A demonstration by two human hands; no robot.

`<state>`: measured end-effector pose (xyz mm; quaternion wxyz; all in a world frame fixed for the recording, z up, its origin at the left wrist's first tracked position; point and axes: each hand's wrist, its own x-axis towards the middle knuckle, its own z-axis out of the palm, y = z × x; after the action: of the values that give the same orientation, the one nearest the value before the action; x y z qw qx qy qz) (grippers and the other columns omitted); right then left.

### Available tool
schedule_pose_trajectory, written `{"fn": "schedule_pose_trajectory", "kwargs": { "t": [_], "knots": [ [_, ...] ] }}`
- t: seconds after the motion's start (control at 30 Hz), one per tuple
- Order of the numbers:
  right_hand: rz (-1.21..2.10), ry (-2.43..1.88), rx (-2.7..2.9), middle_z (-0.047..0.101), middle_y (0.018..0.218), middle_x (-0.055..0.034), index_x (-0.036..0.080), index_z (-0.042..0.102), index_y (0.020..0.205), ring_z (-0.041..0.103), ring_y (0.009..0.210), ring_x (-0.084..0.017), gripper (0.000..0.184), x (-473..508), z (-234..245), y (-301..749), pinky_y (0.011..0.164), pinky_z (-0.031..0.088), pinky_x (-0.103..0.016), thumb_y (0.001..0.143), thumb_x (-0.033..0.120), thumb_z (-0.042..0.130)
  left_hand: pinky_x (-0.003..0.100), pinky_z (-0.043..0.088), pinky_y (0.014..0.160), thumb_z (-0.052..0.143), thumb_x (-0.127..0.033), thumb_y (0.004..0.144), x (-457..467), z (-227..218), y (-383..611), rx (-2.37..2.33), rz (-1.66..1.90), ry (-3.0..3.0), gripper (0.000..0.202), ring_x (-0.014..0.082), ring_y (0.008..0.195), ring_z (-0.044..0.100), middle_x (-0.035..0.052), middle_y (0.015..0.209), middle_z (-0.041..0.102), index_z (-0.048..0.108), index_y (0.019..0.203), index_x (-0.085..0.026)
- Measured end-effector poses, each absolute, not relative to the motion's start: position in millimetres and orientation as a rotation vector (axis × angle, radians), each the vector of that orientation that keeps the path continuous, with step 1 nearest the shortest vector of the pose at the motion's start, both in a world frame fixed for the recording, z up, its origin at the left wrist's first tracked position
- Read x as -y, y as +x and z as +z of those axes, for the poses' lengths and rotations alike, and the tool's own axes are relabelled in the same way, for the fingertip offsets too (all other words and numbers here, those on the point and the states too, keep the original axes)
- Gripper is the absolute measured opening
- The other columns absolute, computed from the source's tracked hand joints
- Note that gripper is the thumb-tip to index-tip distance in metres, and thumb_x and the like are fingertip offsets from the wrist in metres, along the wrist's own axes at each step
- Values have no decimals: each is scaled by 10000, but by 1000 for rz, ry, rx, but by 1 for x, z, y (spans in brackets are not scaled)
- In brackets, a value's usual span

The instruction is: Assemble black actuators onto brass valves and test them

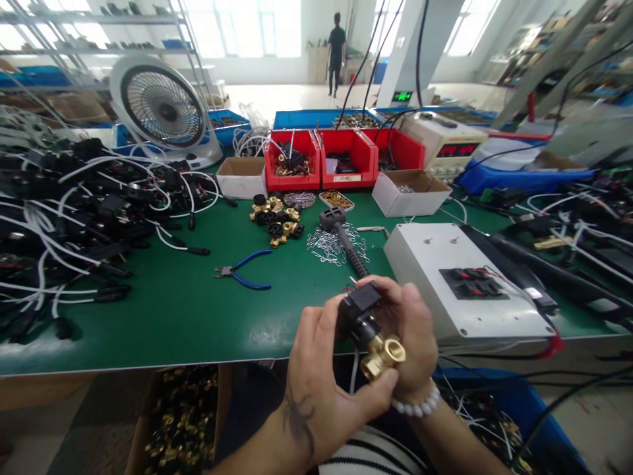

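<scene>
Both of my hands hold one part in front of the table's near edge: a brass valve fitting (383,353) with a black plastic coil block (361,305) on top. My left hand (321,379) is closed round it from below, thumb against the brass body. My right hand (413,336) wraps the black block from the right and behind. A thin wire hangs down from the part. Beyond my hands, a black ribbed tool (342,239) lies on the green mat (198,310) among small metal clips (332,249).
Blue-handled pliers (246,269) lie mid-mat. Brass and black parts (277,216) are piled before red bins (341,157). A white test box (462,280) sits right, wired black assemblies (74,211) are heaped left, a fan (163,109) behind. A carton of brass fittings (180,415) stands below. A person stands far back.
</scene>
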<state>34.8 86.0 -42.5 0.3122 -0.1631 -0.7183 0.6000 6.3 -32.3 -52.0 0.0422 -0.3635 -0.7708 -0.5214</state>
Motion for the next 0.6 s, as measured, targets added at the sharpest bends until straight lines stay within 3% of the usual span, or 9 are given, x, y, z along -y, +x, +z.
{"fn": "schedule_pose_trajectory", "kwargs": {
  "t": [0.07, 0.17, 0.3, 0.4, 0.6],
  "knots": [
    [1305, -484, 2165, 667, 983, -92, 193, 604, 1036, 653, 920, -216, 429, -99, -47, 21, 813, 543, -360, 1028, 456, 265, 401, 590, 851, 727, -346, 767, 34, -66, -5, 2460, -1692, -1016, 689, 234, 1012, 606, 64, 1110, 544, 398, 1365, -251],
    [1066, -484, 2341, 655, 1056, -110, 172, 598, 1076, 628, 961, -226, 220, -122, -44, -7, 872, 514, -382, 935, 332, 544, 443, 569, 888, 730, -357, 762, 37, -83, -23, 2499, -1819, -799, 656, 253, 1025, 607, 69, 1105, 531, 436, 1332, -219],
    [804, -475, 2686, 678, 1000, -94, 145, 647, 965, 631, 984, -231, 115, -136, -39, -48, 922, 488, -409, 860, 100, 633, 405, 571, 891, 700, -377, 782, 40, -91, -33, 2472, -1917, -710, 628, 242, 1047, 609, 78, 1114, 517, 443, 1320, -179],
    [632, -509, 2903, 672, 1085, -85, 130, 664, 997, 624, 1060, -233, 92, -132, -42, -72, 943, 497, -444, 914, 165, 644, 405, 569, 901, 706, -380, 774, 42, -91, -32, 2474, -1930, -712, 646, 241, 1043, 616, 82, 1114, 516, 440, 1323, -166],
    [534, -560, 3093, 661, 1148, -95, 125, 650, 1116, 651, 1028, -227, 235, -131, -42, -87, 902, 538, -441, 944, 285, 643, 398, 573, 900, 709, -361, 775, 43, -90, -31, 2455, -1958, -753, 636, 237, 1029, 632, 70, 1104, 526, 446, 1328, -190]
  ]
}}
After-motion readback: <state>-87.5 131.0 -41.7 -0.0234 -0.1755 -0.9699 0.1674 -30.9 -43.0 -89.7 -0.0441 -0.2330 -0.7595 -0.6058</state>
